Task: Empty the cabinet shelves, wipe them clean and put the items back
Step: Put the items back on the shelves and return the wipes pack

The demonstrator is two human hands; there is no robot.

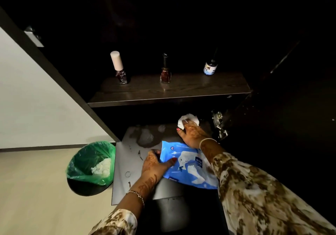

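Inside a dark cabinet, the upper wooden shelf [181, 91] carries three small bottles: a pink-capped nail polish [119, 67], a dark red nail polish [165, 71] and a little labelled bottle [211, 66]. On the lower shelf [131, 136] my right hand [192, 133] presses a white wipe [188, 119] against the surface near the right wall. My left hand [154, 165] grips the left edge of a blue wet-wipe pack [189, 165] that lies at the shelf's front.
A black bin with a green liner [92, 164], holding used white wipes, stands on the light floor at the left. A metal hinge [219, 124] sticks out at the right. A small ring [127, 174] and a thin clip [140, 154] lie on the grey surface.
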